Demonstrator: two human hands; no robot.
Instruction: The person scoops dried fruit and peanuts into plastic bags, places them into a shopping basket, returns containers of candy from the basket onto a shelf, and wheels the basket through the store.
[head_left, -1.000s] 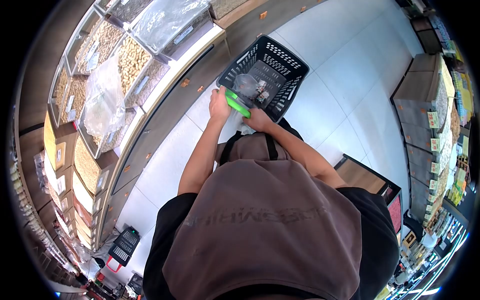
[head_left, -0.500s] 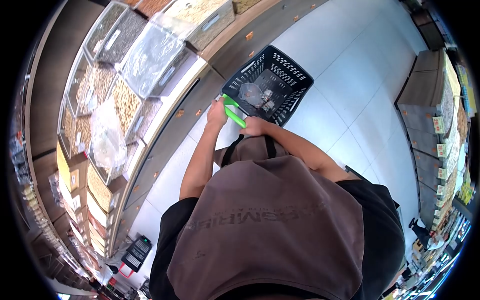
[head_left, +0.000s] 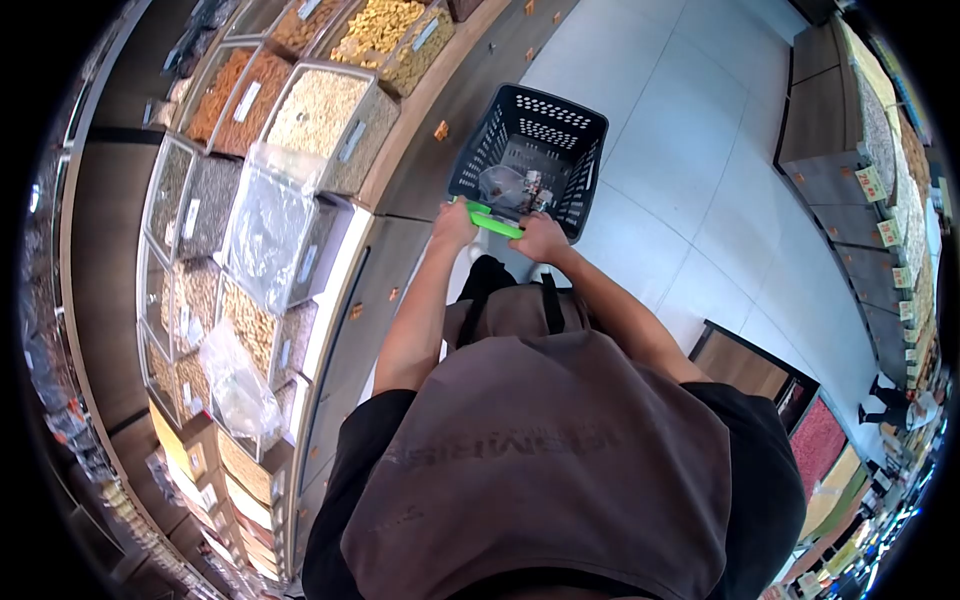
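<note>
A black shopping basket [head_left: 588, 160] with perforated walls is in front of me, above the tiled floor. My left hand [head_left: 455, 226] is closed around the left end of its bright green handle [head_left: 495, 225]. On the right end of that handle my right hand [head_left: 542, 240] is wrapped, its fingers partly hidden. Inside the basket lie a clear plastic bag or container [head_left: 502, 186] and some small patterned packets [head_left: 535, 188], too small to make out.
Clear bulk bins of nuts and grains [head_left: 318, 110] line the left counter, with plastic bags [head_left: 240, 390] draped over some. On the right stand a display with price tags [head_left: 870, 182] and a low wood-topped unit [head_left: 740, 362]. Another person [head_left: 895, 408] is far right.
My view has shifted forward and turned, so more bins show at the upper left and the wood-topped unit appears at right. Both hands stay on the handle, which now lies flatter across the view.
</note>
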